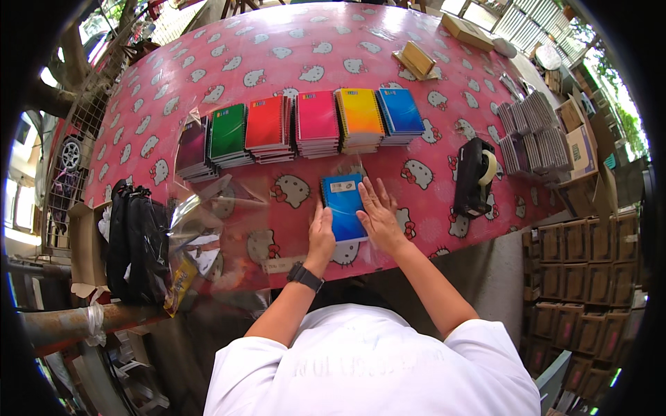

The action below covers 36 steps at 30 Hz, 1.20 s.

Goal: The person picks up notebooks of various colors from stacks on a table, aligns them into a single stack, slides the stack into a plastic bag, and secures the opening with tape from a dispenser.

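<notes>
A blue spiral notebook (pixel 341 208) with a white label lies near the table's front edge, between my two hands. My left hand (pixel 321 232), with a dark watch on its wrist, is closed along the notebook's left edge. Its lower fingers are partly hidden. Across the right edge lies my right hand (pixel 380 216), open, its fingers stretched out and apart, some of them on the cover. Clear plastic film (pixel 222 215) is spread on the table to the left of my left hand.
Behind the notebook stand stacks of purple (pixel 192 145), green (pixel 227 132), red (pixel 267 125), pink (pixel 317 118), yellow (pixel 360 114) and blue notebooks (pixel 401 114). A black tape dispenser (pixel 474 180) and bundled stacks (pixel 534 132) are at right. Dark bags (pixel 135 236) hang at left.
</notes>
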Motion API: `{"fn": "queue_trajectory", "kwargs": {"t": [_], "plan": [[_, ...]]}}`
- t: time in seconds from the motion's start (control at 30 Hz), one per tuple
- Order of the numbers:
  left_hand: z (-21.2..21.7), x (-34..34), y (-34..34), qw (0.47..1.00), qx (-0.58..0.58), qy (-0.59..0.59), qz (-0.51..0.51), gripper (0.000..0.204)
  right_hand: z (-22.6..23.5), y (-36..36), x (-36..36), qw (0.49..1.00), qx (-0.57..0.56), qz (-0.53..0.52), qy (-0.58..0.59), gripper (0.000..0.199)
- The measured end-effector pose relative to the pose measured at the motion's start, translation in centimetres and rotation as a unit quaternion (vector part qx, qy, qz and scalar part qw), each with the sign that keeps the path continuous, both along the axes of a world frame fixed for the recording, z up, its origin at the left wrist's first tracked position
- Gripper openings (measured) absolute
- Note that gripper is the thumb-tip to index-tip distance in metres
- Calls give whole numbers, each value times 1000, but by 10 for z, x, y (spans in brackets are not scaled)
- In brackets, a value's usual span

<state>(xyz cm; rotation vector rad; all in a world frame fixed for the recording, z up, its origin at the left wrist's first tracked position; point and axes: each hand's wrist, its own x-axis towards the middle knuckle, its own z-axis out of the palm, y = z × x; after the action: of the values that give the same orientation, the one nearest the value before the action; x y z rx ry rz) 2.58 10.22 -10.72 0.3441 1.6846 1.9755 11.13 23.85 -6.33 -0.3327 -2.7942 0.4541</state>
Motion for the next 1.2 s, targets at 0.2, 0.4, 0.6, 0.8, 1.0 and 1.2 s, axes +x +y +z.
{"fn": "queue_trajectory", "kwargs": {"t": [0.2,0.4,0.6,0.8,1.0,1.2], "plan": [[10,8,1,995,-76,39,42,55,-3,-15,-9,994,38,22,-99,62],[10,-1,-11,997,-69,32,0,55,-1,-19,-11,992,59,32,-106,72],[4,-45,-66,719,-458,519,67,43,8,-16,-12,987,71,31,-143,80],[6,-53,-76,914,-300,196,191,60,19,-24,-13,996,48,24,-71,73],[63,-31,-57,978,-193,66,-54,55,31,-8,-36,981,-146,122,-38,42],[73,14,-29,872,-205,431,-109,40,48,-10,-64,967,-239,-5,-83,32]]}}
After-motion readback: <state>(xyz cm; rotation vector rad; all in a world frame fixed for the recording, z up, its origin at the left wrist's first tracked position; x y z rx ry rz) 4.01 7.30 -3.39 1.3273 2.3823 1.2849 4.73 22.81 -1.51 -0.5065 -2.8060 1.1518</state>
